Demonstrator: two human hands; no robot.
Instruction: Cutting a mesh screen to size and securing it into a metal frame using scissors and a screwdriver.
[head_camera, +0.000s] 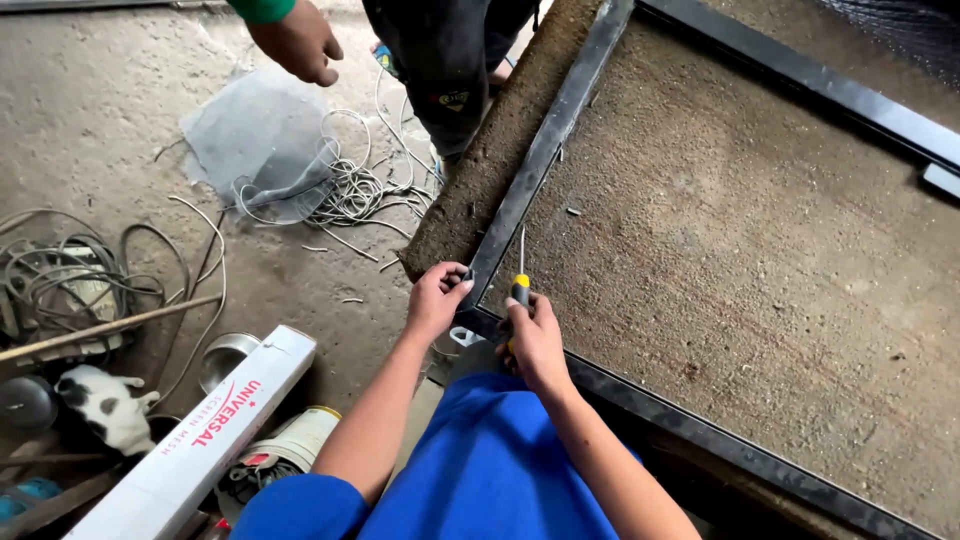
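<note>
A black metal frame (545, 150) lies on a rough brown board (740, 230). My left hand (436, 298) grips the frame at its near corner. My right hand (534, 338) is closed around a screwdriver (520, 270) with a yellow and black handle; its thin shaft points up along the inner side of the frame's rail. My blue-clad knee (490, 460) sits just below both hands.
Another person stands beyond the frame, with a hand (297, 42) and dark trousers (450, 60) showing. Tangled pale wire (355, 190) and a clear sheet (255, 140) lie on the concrete floor. A long white box (200, 430), cans, coiled cable (75, 270) and a black-and-white cat (105, 405) sit at left.
</note>
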